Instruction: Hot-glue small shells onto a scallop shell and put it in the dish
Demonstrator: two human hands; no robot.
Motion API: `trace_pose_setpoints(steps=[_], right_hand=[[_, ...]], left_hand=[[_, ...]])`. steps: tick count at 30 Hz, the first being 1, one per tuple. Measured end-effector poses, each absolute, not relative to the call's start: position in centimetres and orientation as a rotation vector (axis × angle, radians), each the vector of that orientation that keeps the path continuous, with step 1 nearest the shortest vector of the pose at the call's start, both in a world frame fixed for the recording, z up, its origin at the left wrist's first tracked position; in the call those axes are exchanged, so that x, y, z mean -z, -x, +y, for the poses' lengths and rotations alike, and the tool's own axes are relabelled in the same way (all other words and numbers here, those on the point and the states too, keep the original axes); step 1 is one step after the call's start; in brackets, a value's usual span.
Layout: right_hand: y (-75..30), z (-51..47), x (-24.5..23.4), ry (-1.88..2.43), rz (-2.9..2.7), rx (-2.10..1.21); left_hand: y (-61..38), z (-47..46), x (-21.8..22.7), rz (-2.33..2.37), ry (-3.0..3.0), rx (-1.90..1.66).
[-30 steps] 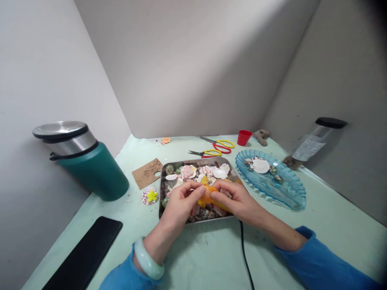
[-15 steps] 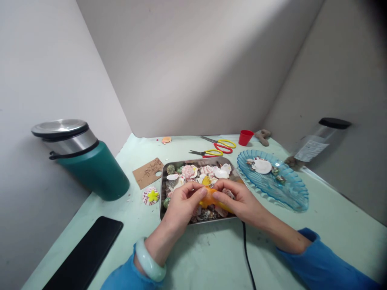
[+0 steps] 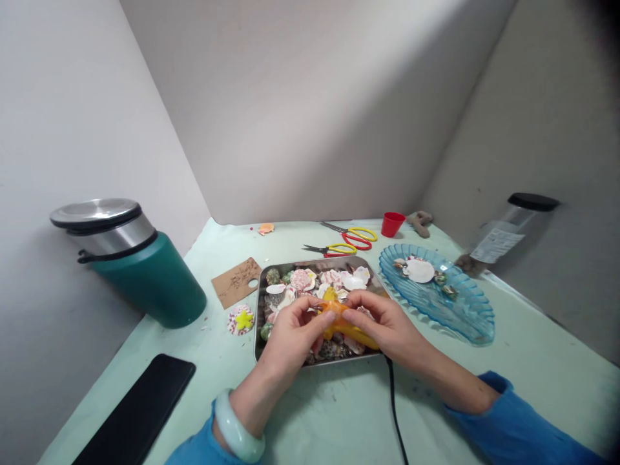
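Note:
Over a metal tray (image 3: 317, 363) of seashells, my two hands meet on a small orange-yellow glue gun (image 3: 338, 309). My left hand (image 3: 293, 336) pinches its left side between thumb and fingers. The thumb and fingers of my right hand (image 3: 394, 329) close on the other side, partly covering the body. A yellow part of the tool shows under the right hand, and a black cord (image 3: 394, 400) runs from there toward me. White, pink-patterned and green-spotted shells (image 3: 303, 279) lie in the tray. Fingers hide much of the tool.
Left of the tray are a brown card (image 3: 235, 282), a decorated disc with a yellow flower (image 3: 241, 320), a black phone (image 3: 140, 407) and a green flask (image 3: 150, 278). Scissors (image 3: 341, 249) and a red cup (image 3: 392, 224) stand behind. At right are a blue dish (image 3: 465, 316) and a clear bottle (image 3: 508, 226).
Both hands stay on the glue gun, with the fingers and the tool shifting slightly. The whole view has moved a little, so things sit slightly lower.

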State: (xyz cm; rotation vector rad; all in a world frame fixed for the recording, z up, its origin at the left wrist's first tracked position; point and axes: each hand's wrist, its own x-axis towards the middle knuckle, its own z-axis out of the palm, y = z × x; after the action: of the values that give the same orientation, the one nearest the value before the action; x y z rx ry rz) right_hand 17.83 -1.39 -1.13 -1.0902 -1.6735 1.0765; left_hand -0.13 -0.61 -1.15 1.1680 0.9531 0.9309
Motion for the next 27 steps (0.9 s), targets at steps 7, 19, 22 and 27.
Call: trace_pose_setpoints(steps=[7, 19, 22, 27], right_hand=[[-17.74, -1.37, 1.14, 1.146, -1.627, -0.902], [-17.79, -1.33, 1.20, 1.187, -1.686, -0.849], [-17.82, -1.36, 1.20, 1.190, -1.699, -0.831], [-17.75, -1.25, 1.27, 1.208, -1.702, -0.827]], left_hand=[[0.03, -0.77, 0.96, 0.987, -1.181, -0.906], [-0.06, -0.62, 1.30, 1.019, -1.123, -1.007], [-0.08, -0.58, 1.34, 1.061, -1.141, -1.018], [-0.07, -0.56, 1.45, 1.050, -1.145, -1.013]])
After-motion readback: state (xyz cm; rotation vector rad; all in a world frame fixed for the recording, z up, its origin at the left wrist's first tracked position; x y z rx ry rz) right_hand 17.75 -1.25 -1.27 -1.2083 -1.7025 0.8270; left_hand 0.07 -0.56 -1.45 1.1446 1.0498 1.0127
